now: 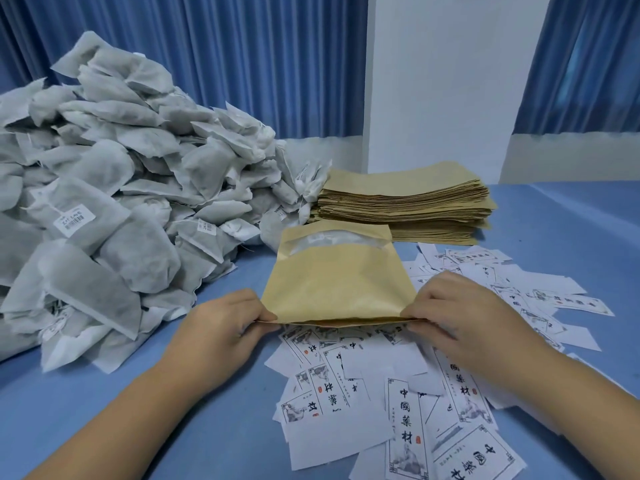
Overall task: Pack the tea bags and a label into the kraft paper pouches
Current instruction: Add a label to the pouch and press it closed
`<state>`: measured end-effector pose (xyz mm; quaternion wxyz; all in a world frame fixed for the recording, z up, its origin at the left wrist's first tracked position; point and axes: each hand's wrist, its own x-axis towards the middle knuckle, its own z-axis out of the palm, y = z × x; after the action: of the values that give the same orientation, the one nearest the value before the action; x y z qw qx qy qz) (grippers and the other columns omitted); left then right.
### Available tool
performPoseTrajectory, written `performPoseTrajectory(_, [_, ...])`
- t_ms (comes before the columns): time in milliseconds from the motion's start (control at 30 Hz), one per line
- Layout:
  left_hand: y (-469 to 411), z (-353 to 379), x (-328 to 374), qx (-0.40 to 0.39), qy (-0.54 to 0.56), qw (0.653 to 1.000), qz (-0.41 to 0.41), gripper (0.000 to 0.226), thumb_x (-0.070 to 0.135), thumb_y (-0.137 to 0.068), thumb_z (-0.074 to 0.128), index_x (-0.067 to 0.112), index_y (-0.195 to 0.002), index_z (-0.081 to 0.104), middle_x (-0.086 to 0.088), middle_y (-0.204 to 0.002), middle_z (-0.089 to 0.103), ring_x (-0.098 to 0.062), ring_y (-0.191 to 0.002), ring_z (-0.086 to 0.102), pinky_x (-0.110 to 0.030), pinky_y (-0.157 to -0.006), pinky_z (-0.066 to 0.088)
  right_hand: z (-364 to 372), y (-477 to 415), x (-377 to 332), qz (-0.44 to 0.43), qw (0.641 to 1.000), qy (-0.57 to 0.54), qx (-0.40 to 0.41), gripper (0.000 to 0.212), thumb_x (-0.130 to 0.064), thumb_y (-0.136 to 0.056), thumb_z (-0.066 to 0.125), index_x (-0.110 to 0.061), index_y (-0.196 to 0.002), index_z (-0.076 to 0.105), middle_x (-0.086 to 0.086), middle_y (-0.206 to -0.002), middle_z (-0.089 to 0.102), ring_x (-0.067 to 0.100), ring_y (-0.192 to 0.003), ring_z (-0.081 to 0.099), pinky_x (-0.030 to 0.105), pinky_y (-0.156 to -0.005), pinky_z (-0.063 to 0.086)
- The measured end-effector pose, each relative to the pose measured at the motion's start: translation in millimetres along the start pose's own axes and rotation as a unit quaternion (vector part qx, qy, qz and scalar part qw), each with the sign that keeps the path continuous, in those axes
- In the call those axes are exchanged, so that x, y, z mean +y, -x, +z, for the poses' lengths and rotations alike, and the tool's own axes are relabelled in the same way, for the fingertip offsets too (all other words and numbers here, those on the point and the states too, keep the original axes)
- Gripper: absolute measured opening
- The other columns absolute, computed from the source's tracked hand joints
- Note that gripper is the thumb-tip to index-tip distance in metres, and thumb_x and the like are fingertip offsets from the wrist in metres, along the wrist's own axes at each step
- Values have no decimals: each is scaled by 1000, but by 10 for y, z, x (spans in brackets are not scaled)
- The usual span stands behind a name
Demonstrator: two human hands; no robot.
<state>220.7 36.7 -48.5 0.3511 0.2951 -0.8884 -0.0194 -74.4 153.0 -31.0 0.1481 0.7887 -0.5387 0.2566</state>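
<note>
Filling the left half of the frame, a big heap of grey-white non-woven tea bags [114, 202] slopes down from the upper left onto the blue cloth-covered table [561, 216]; a few of them carry small white barcode stickers. Behind the heap hang pleated blue curtains [242, 57], running across the upper left of the picture.

Low in the frame, left of centre, my left hand [221, 327] comes in from the bottom left corner. Its fingers are pinched shut on the near left corner of a flat tan kraft paper pouch [337, 285], thumb on top. The pouch sits in the middle of the frame, its near edge lifted just off the table between both hands (the far end shows a clear window strip).

Beyond it, upper centre, lies a neat stack of flat kraft paper pouches [405, 206], touching the edge of the tea bag heap. A plain white pillar [446, 77] rises behind the stack.

Under and near the held pouch, spreading to the lower right, white paper labels printed with black Chinese characters and ink drawings [405, 427] lie scattered and overlapping on the cloth.

My right hand [464, 313] reaches in from the lower right, fingers closed on the pouch's near right corner. More blue curtain fills the upper right.
</note>
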Motion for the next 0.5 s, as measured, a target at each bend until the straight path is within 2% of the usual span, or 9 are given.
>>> performPoseTrajectory(100, [2, -23, 6, 7, -1, 1000, 8, 13, 27, -81, 64, 20, -80, 75, 21, -74, 56, -1, -66, 55, -24, -55, 44, 31, -14, -39, -18, 998, 61, 21, 17, -5, -64, 86, -11, -74, 75, -1, -67, 62, 24, -64, 60, 28, -57, 49])
performPoseTrajectory(200, [3, -27, 39, 0, -51, 998, 38, 26, 32, -89, 52, 15, -84, 72, 8, -77, 62, -14, -67, 60, -30, -52, 49, 58, -12, -66, -24, 994, 99, 36, 20, 3, -61, 85, -7, -70, 71, 3, -65, 61, 27, -59, 58, 29, -53, 49])
performPoseTrajectory(300, [-13, -2, 90, 4, -99, 994, 48, 10, 19, -81, 72, 10, -85, 70, -1, -81, 64, -26, -65, 62, -36, -55, 51, 46, -18, -59, -11, 992, 112, 53, 28, 10, -55, 84, -8, -72, 70, 2, -68, 61, 27, -61, 57, 32, -52, 49])
performPoseTrajectory(333, [-20, 8, 100, 12, -113, 992, 54, 8, 16, -79, 74, 9, -83, 70, -1, -78, 64, -27, -63, 61, -34, -56, 50, 46, -18, -62, -11, 992, 111, 60, 28, 11, -55, 82, -7, -72, 69, 3, -69, 60, 27, -61, 56, 34, -51, 49])
performPoseTrajectory(400, [-30, 16, 102, 25, -134, 988, 70, 13, 17, -81, 63, 9, -74, 71, -2, -70, 62, -25, -58, 59, -31, -55, 45, 55, -16, -80, -19, 992, 100, 74, 22, 9, -60, 79, -6, -72, 67, 5, -69, 59, 28, -59, 55, 37, -51, 48])
performPoseTrajectory(500, [-21, 5, 69, 37, -110, 992, 51, 18, 15, -77, 57, 9, -68, 70, 0, -63, 60, -15, -62, 51, -27, -57, 39, 84, -29, -137, -38, 991, 103, 80, 17, 3, -64, 77, -7, -75, 68, 4, -71, 60, 27, -60, 56, 36, -54, 49])
